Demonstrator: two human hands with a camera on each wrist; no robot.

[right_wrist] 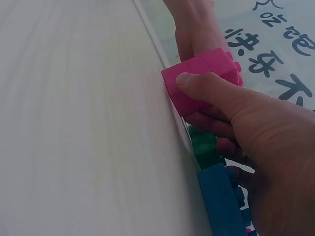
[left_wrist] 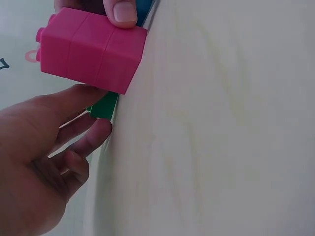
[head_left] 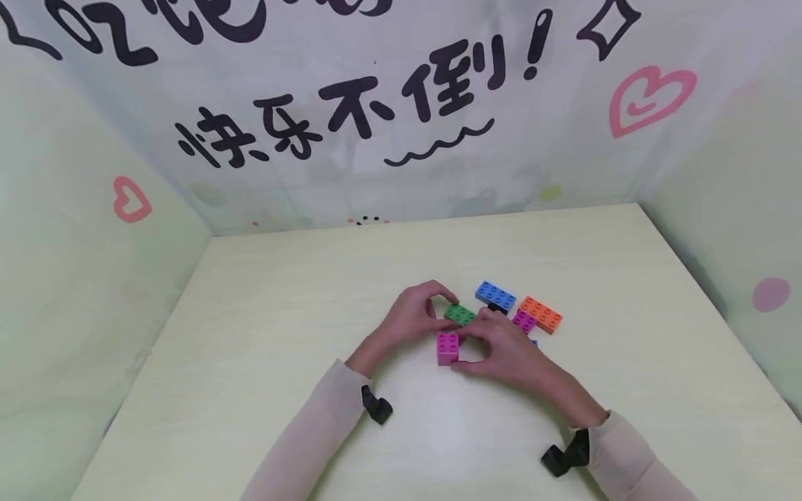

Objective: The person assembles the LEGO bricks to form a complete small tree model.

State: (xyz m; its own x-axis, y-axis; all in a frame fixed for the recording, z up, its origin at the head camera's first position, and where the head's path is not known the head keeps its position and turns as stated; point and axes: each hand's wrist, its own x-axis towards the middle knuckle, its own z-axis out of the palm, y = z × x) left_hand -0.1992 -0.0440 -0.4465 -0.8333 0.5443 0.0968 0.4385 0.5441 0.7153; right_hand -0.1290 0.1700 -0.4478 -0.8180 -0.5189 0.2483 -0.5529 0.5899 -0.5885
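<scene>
My right hand (head_left: pixel 516 355) holds a pink block stack (head_left: pixel 447 350) upright, thumb on its near side and fingers behind it. Seam lines in the left wrist view divide the pink stack (left_wrist: pixel 88 46) into layers, with round studs on top. Just beyond it lies a green brick (head_left: pixel 460 314) with studs up. My left hand (head_left: pixel 410 313) pinches this brick at its left end, between thumb and index finger. The right hand's fingers cover its right end. In the right wrist view a blue brick (right_wrist: pixel 219 199) lies beside the right fingers, close to the green one (right_wrist: pixel 203 147).
Behind the right hand lie a long blue brick (head_left: pixel 495 295), an orange brick (head_left: pixel 541 315), a small magenta brick (head_left: pixel 523 321) and a partly covered black piece (head_left: pixel 498 308). The pale table (head_left: pixel 282 313) meets printed cloth walls (head_left: pixel 401 188) at the back and sides.
</scene>
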